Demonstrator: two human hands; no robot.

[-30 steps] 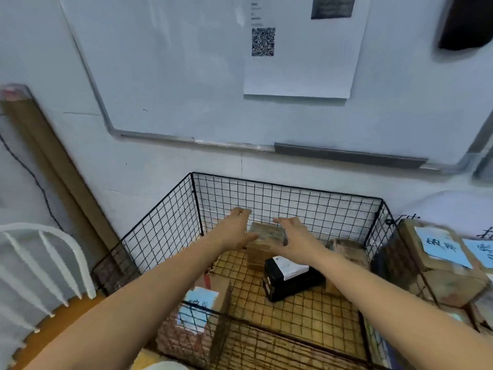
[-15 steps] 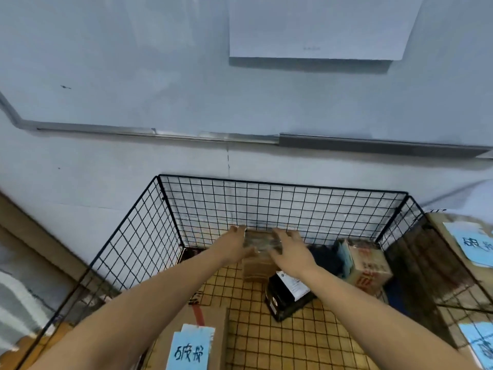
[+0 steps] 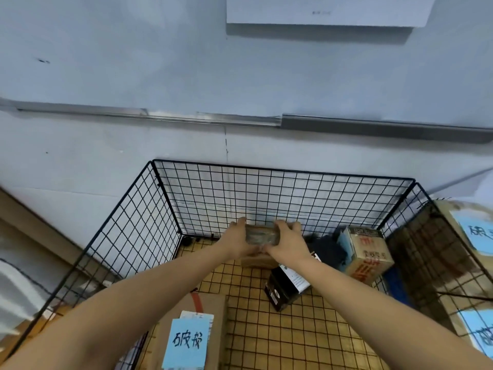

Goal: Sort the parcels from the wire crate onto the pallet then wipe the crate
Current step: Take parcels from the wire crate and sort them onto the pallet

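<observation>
Lifting taped parcel (image 3: 262, 234) from wire crate (image 3: 293, 188): hazards, then materials

**Hazards (judged)**
1. Wire crate. High mesh walls enclosed the reach, and both forearms entered over the near side. A parcel corner or a wrist could have caught on the top rail during removal.
2. Flat carton (image 3: 213, 329), near-left of the crate floor. It lay beneath the left forearm, so a low pull-back could have dragged it.
3. Printed carton (image 3: 369, 255), tilted beside the right wall. A bump would likely have tipped it.
4. Black box (image 3: 282, 292), askew just below the right wrist. It was exposed to the same knock.
5. Taped parcel, at the far middle of the crate.
   - Left hand (image 3: 240, 241) and right hand (image 3: 286, 241) clasped its two ends, fingers curled over the top.
   - Whether it rested on the lower parcel (image 3: 256, 261) or hung just clear could not be told.
   - The slick wrap could have slid in the grip, and sticky tape could have lifted the lower parcel with it.
6. Pallet: not in view.

**Materials**
1. Crate: thin black wire in a square grid, open at the top, with yellowish tiles showing through the floor mesh.
2. Flat carton: brown board, broad and low, with a red tape strip and a pale blue handwritten label (image 3: 186, 343).
3. Printed carton: tan board, squarish, with red and dark print.
4. Black box: glossy, oblong, with a white label.
5. Taped parcel: small and brick-shaped, brown under shiny, wrinkled clear tape.
</observation>
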